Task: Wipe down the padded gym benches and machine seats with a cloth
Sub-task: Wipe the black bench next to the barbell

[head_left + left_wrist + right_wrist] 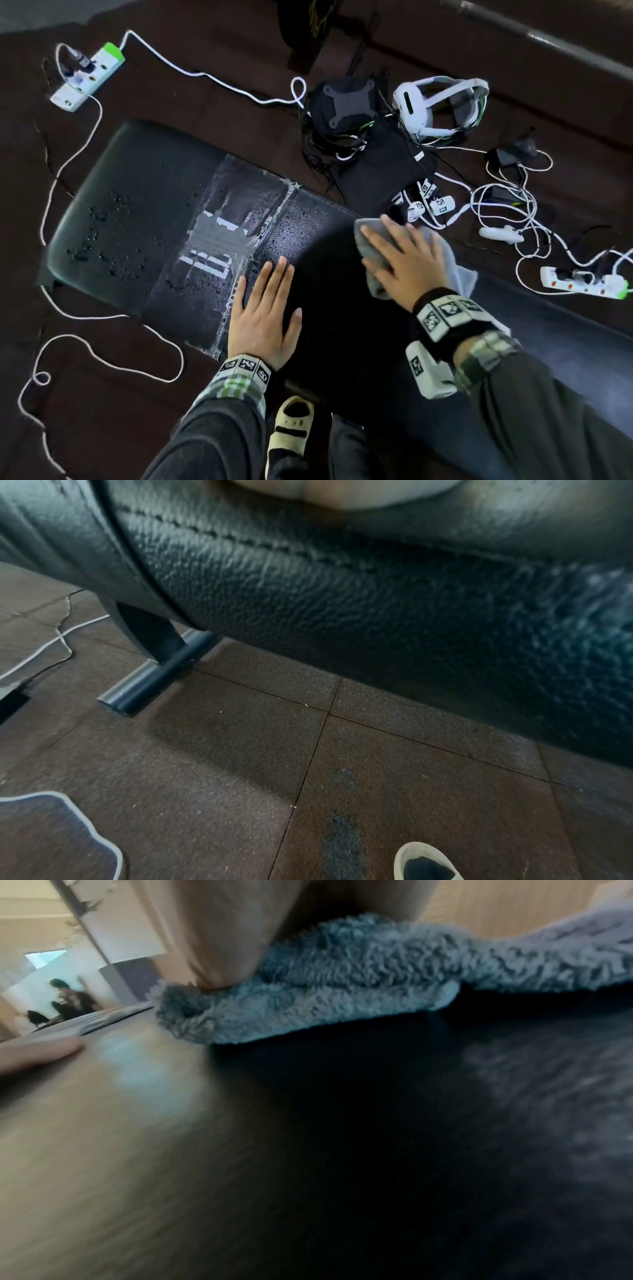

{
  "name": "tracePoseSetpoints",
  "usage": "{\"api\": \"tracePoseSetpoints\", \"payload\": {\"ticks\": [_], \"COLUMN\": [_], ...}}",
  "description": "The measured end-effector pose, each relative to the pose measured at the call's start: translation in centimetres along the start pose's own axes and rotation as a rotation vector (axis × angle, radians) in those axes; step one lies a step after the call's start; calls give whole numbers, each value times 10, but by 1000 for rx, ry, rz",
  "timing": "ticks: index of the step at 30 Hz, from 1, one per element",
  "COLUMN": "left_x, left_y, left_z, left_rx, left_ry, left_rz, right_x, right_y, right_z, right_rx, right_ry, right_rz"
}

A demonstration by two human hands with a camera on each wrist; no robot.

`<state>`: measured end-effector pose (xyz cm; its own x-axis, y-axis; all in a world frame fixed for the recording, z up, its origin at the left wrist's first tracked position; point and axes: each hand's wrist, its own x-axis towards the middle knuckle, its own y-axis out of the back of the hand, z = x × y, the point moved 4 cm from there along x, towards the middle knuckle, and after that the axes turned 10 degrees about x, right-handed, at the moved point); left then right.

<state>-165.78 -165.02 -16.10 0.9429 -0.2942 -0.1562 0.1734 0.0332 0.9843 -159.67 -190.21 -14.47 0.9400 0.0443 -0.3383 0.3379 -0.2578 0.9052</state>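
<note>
A black padded bench [144,205] runs from upper left to lower right, with water drops on its far end and a taped clear patch [222,240] across the middle. My left hand [265,315] lies flat on the pad, fingers straight, just right of the tape. My right hand [400,253] presses flat on a grey fluffy cloth [455,270] at the bench's far edge. In the right wrist view the cloth [325,988] is bunched under my palm on the dark pad [308,1150]. The left wrist view shows the bench's leather side [342,588] and its metal foot [154,680].
Beyond the bench the floor holds a white headset [442,106], a black device [346,102], a black pouch [380,164], tangled white cables [507,205] and two power strips [89,75] [585,282]. A white cord [68,164] loops round the left end. My shoe [291,431] stands by the near side.
</note>
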Motion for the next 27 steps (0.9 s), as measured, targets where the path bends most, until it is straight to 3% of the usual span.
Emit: {"api": "tracePoseSetpoints", "payload": {"ticks": [5, 9, 15, 20, 23, 27], "left_x": [0, 0, 0, 0, -1, -1], "left_y": [0, 0, 0, 0, 0, 0], "left_z": [0, 1, 1, 1, 0, 0], "left_rx": [-2, 7, -3, -10, -11, -1], "left_ry": [4, 8, 6, 3, 5, 10], "left_rz": [-6, 2, 24, 33, 48, 58], "right_x": [-50, -88, -43, 9, 4, -41], "right_y": [0, -21, -22, 4, 14, 6], "right_z": [41, 13, -38, -12, 23, 40], "right_rx": [-36, -91, -75, -45, 5, -63], "right_ry": [-57, 117, 223, 119, 15, 34], "right_rz": [69, 9, -46, -60, -27, 36]}}
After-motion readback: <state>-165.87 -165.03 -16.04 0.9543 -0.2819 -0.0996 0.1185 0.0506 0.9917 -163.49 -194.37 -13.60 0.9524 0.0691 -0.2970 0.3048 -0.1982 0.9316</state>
